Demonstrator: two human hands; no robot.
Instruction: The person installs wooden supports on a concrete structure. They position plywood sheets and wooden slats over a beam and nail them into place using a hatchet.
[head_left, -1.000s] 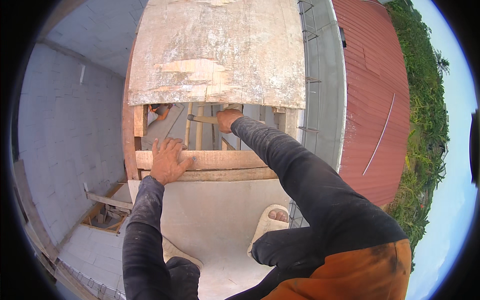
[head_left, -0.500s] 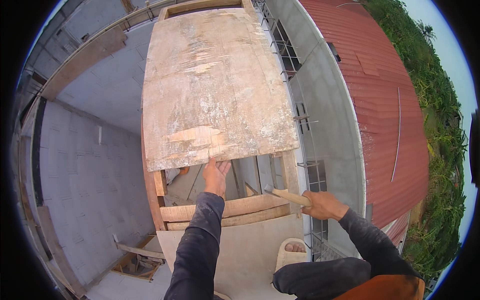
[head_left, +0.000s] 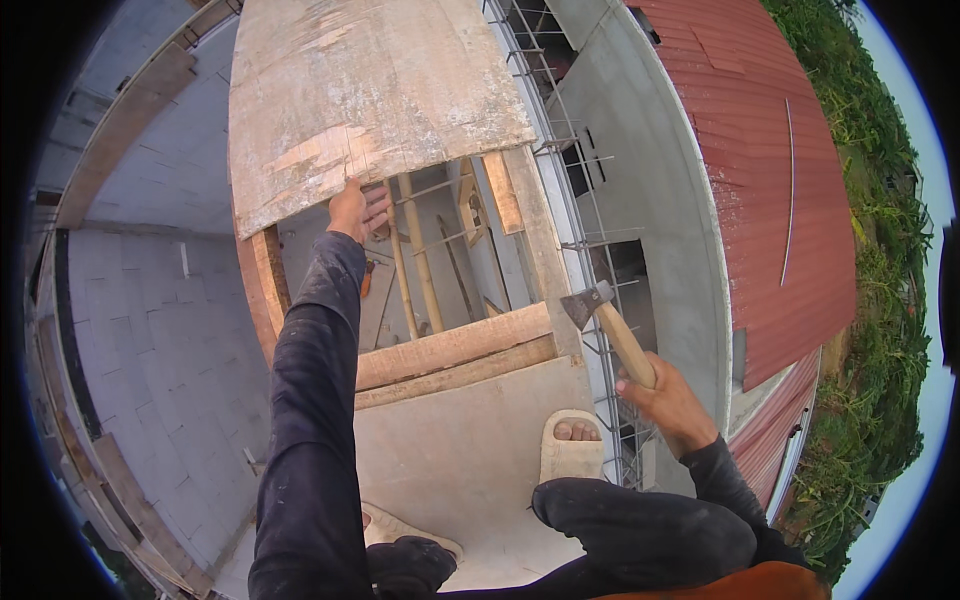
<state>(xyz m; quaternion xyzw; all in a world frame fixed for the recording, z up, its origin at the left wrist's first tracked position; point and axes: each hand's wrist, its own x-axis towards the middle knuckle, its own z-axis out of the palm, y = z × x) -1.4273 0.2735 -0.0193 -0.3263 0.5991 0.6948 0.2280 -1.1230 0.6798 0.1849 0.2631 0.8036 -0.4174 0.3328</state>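
1. Gripping, lower right of centre: right hand, fingers wrapped round a wooden-handled hatchet.
2. Left hand, upper left; thumb at the edge of a weathered plywood sheet, other fingers parted; grip cannot be told.
3. Bamboo poles, left of centre.
4. Red corrugated roof, upper right.

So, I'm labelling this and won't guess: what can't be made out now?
Head view:
Plywood board: far end cut off by the picture's top; underside faces away.
Left hand: whether it grips the board's edge is unclear from above.
Hatchet: part of its handle covered by the right hand.
Orange patch by the left sleeve: too small to identify.
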